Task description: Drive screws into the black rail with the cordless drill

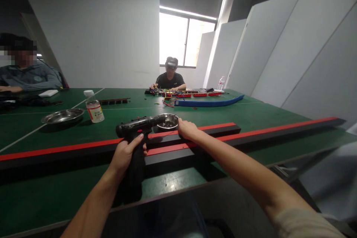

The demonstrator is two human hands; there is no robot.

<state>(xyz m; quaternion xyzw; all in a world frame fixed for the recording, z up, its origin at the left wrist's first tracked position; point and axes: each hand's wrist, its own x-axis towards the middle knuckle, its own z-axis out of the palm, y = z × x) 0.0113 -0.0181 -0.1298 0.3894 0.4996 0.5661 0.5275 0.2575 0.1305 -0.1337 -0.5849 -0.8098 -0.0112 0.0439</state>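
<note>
My left hand [125, 153] is wrapped round the grip of a black cordless drill [136, 125], which points to the right. At the tip of its bit, my right hand [189, 130] is closed with the fingers pressed together; whatever they pinch is too small or hidden to make out. Just behind the drill's front end sits a small metal bowl [168, 128] with small dark pieces in it. Under and beside my hands lie two long bars with red tops and black sides, the nearer bar [251, 134] and the farther bar [69, 150].
On the green table [83, 193] stand a plastic bottle [95, 109] and a shallow metal dish [63, 118] at left. A blue strip [209, 103] and wired red parts [192, 95] lie farther back. One person [170, 78] sits opposite, another person [28, 76] at far left.
</note>
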